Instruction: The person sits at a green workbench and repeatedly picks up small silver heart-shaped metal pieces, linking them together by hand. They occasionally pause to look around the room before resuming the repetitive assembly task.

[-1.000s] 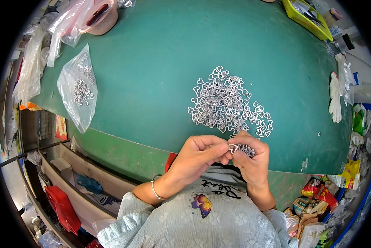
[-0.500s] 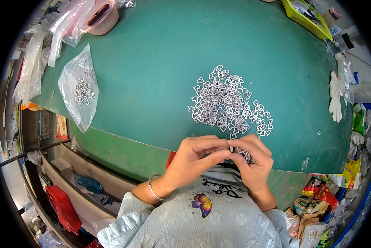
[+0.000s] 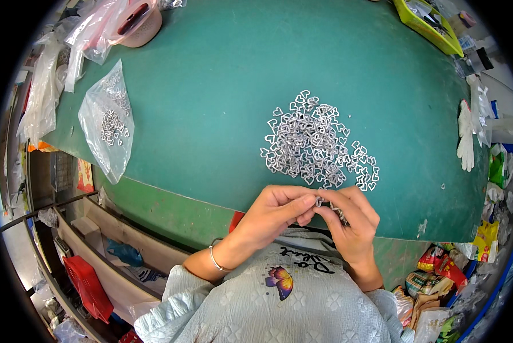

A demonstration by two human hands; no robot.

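Observation:
My left hand [image 3: 275,212] and my right hand [image 3: 352,220] meet at the table's near edge, just below a pile of small silvery heart-shaped metal rings [image 3: 305,140]. Between the left thumb and fingertips is one heart-shaped ring [image 3: 319,202], close against the right thumb and index finger. More of these rings [image 3: 337,212] show in the curl of my right hand, partly hidden by its fingers. A clear plastic bag [image 3: 115,157] holding similar metal pieces lies on the left of the green table [image 3: 211,97].
A pink basket [image 3: 145,31] and plastic bags [image 3: 42,86] occupy the far left. Far right stands a yellow-green tray [image 3: 431,34]; a white glove [image 3: 465,137] lies along the right edge. Below left are shelves with a red basket [image 3: 88,288]; packets [image 3: 439,266] are heaped lower right.
The fingertips of my left hand have drawn slightly back from the right hand's, and a ring now shows between them. The right hand still keeps its rings. The pile looks the same.

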